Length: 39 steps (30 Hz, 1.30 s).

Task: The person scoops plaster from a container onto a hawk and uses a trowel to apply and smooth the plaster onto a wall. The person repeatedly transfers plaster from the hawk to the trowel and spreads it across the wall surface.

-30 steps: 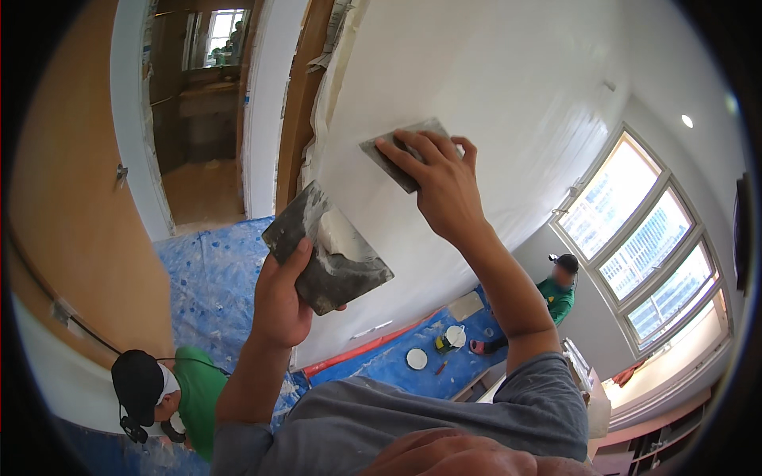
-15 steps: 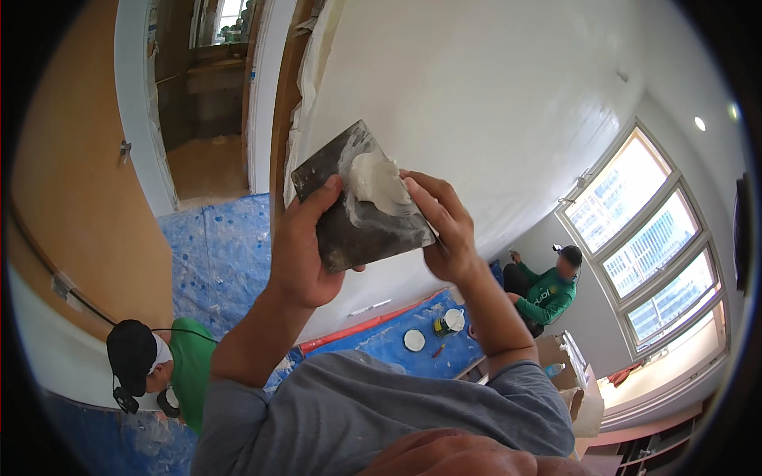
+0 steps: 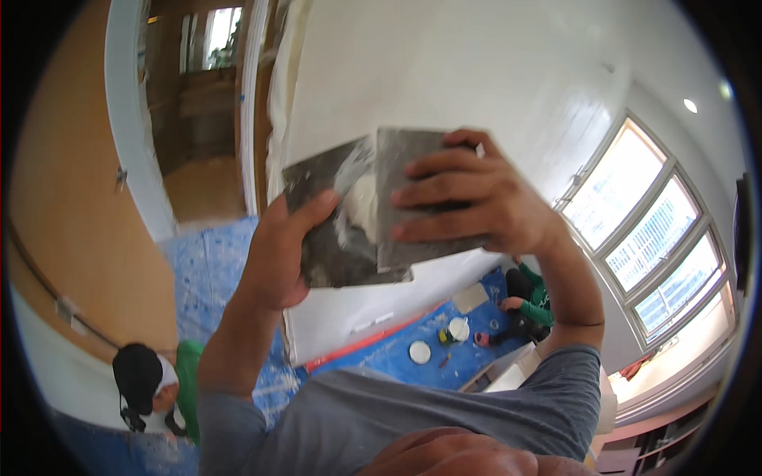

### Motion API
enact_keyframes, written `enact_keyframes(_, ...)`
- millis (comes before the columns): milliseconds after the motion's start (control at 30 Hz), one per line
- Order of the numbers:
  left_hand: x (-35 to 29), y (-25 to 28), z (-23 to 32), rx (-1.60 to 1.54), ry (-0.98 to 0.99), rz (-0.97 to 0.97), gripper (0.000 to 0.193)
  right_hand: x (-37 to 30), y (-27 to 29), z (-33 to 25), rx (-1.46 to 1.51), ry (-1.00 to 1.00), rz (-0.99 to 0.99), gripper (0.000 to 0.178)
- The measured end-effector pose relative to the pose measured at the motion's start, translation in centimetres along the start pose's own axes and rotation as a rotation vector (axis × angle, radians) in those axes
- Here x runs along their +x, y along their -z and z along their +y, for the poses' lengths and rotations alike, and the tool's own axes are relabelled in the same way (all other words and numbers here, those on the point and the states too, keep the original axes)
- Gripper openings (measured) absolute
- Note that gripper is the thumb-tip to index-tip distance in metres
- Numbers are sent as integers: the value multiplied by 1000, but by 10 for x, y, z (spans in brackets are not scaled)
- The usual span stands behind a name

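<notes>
My left hand (image 3: 274, 246) grips a dark, flat, rectangular putty plate (image 3: 321, 258), its thumb lying on the upper face. A mound of cream-coloured putty (image 3: 363, 205) sits on that plate, with smears around it. My right hand (image 3: 496, 194) holds a second flat grey rectangular putty blade (image 3: 397, 170), several fingers laid across its face and the thumb hidden. This blade overlaps the right part of the plate and covers some of the putty. Whether the two faces touch there, I cannot tell.
A pale wall (image 3: 381, 71) rises ahead. Blue sheeting (image 3: 397, 377) covers the floor, with a white round lid (image 3: 419, 352) and a small tub (image 3: 458, 328) on it. Persons in green crouch at left (image 3: 188, 381) and right (image 3: 540, 301). A wooden door (image 3: 79, 159) stands left.
The right hand has turned and shifted up and right, bringing its blade's broad face into view over the plate. The left-hand plate has moved slightly left and down.
</notes>
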<state>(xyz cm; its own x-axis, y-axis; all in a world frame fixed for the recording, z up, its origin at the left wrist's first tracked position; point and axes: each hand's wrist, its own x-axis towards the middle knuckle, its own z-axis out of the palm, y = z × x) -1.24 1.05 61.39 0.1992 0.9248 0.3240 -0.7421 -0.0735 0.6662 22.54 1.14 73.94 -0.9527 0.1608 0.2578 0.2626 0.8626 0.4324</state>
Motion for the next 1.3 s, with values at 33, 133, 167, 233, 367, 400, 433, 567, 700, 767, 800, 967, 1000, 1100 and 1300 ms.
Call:
enact_keyframes(33,0,3,-2,-16,-12,2,40,-4,-1,1,46,-11,-8,52)
enact_keyframes(133,-1,18,-5,-70,-7,158,42,-16,13,25,34,-56,-33,56)
enact_keyframes(167,-4,21,-5,-48,-26,155,42,-22,26,44,-38,-74,-5,56)
enact_keyframes(233,-10,28,-8,-12,-68,158,41,-21,46,85,-135,-234,172,58)
enact_keyframes(367,-32,35,-17,-11,15,190,40,17,118,157,-376,-533,548,63)
enact_keyframes(400,-34,35,-22,-31,27,170,40,23,133,174,-456,-628,567,65)
enact_keyframes(433,-39,38,-26,-43,23,179,40,49,138,172,-476,-572,585,60)
enact_keyframes(567,-48,53,-51,-75,117,223,42,84,172,228,-633,-552,570,62)
enact_keyframes(700,-47,59,-54,-133,126,203,42,105,184,251,-718,-644,565,62)
enact_keyframes(767,-47,62,-53,-127,135,210,42,113,185,250,-667,-680,549,64)
enact_keyframes(800,-46,65,-54,-119,147,230,42,114,184,253,-668,-693,556,64)
enact_keyframes(967,-40,73,-57,-82,150,308,43,116,201,269,-744,-727,657,66)
enact_keyframes(1000,-38,73,-57,-88,152,305,43,116,206,271,-711,-735,642,66)
enact_keyframes(1100,-34,75,-57,-102,164,302,43,122,212,263,-626,-756,599,66)
enact_keyframes(1300,-27,81,-58,-76,177,298,44,125,206,267,-586,-752,563,65)
